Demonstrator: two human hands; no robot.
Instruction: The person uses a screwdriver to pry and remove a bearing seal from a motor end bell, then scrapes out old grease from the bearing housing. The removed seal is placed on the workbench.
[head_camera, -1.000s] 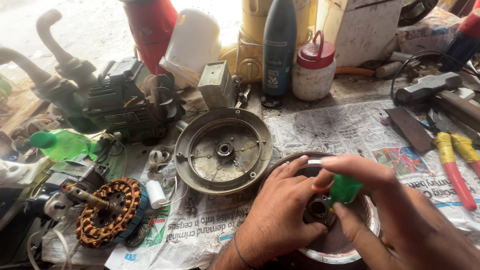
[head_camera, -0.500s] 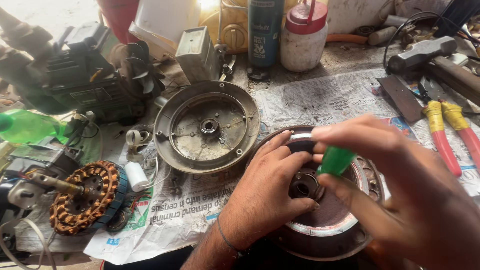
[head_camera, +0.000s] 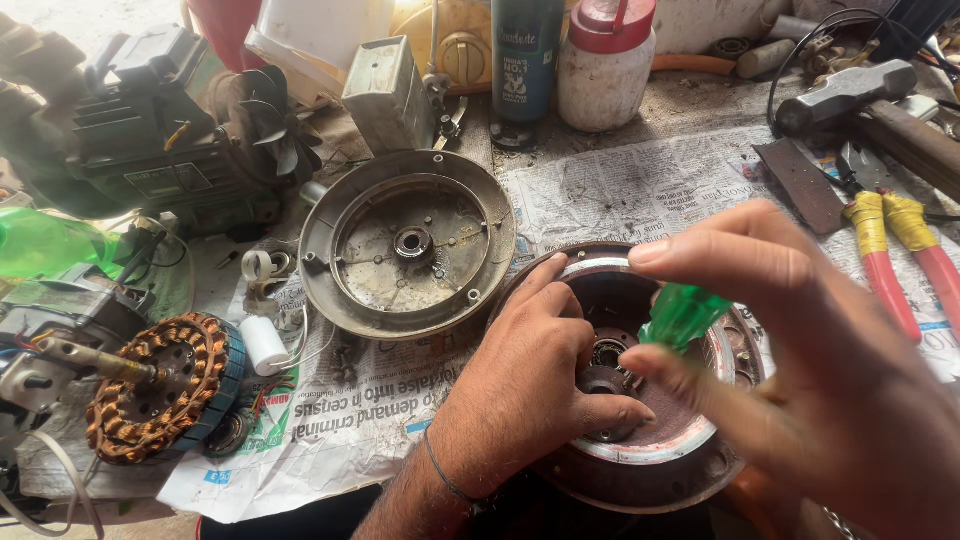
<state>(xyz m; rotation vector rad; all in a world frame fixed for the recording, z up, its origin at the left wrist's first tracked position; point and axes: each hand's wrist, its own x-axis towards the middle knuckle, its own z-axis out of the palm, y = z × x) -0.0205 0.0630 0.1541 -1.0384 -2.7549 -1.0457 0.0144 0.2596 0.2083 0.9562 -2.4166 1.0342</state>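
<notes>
Presently, rotor: round dark metal motor housing (head_camera: 640, 470) looking heavy, rigid; left hand (head_camera: 530, 385) is bracing it, fingers spread.
Tool: right hand (head_camera: 800, 370) is pinching green-handled screwdriver (head_camera: 682, 317).

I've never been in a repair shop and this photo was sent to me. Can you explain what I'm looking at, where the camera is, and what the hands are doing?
The camera sits on the person's head and looks down at their own two hands over a cluttered bench spread with newspaper.

The left hand rests on a round, rusty metal motor housing, fingers near the bearing at its centre. The right hand, blurred and close to the camera, pinches a green-handled tool, probably a small screwdriver, pointed at that centre.

Beside it lies a second round metal cover, open side up. At the left is a copper-wound coil on a shaft and a dark motor with a fan. At the right lie pliers with red and yellow grips and a hammer. Bottles and a red-lidded jar stand at the back.
</notes>
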